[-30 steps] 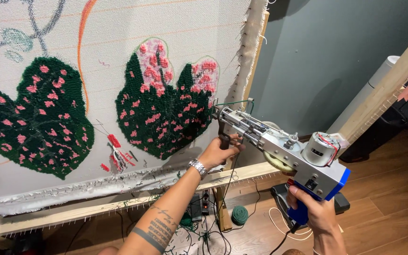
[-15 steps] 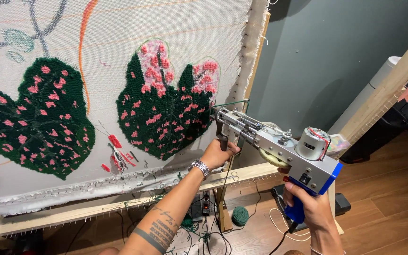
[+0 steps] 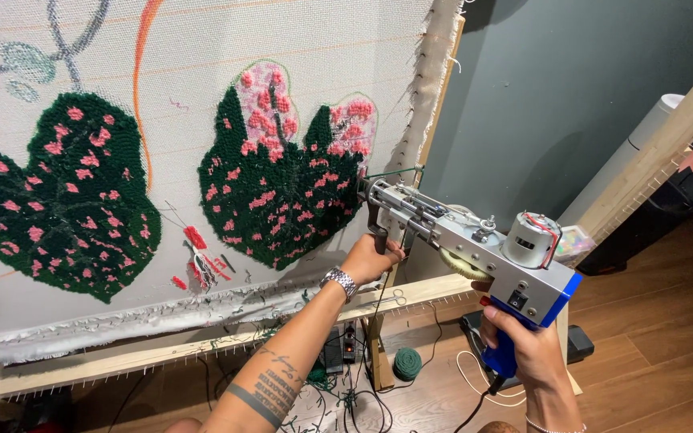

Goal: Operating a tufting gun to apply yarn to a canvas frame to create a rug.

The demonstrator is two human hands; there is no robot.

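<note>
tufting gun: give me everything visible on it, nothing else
The tufting gun has a long silver metal body with a blue rear casing and blue pistol grip, a cylindrical motor with red wiring on top, and a pale gear wheel on its side. It is held roughly level, its nose pressed against the dark green leaf. The left hand grips the black front handle; the right hand holds the rear grip.

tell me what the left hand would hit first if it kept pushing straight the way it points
Most likely the stretched cloth, at the dark green tufted leaf. The left hand grips the front handle of the tufting gun, whose tip seems already against it; depth is unclear.
</note>
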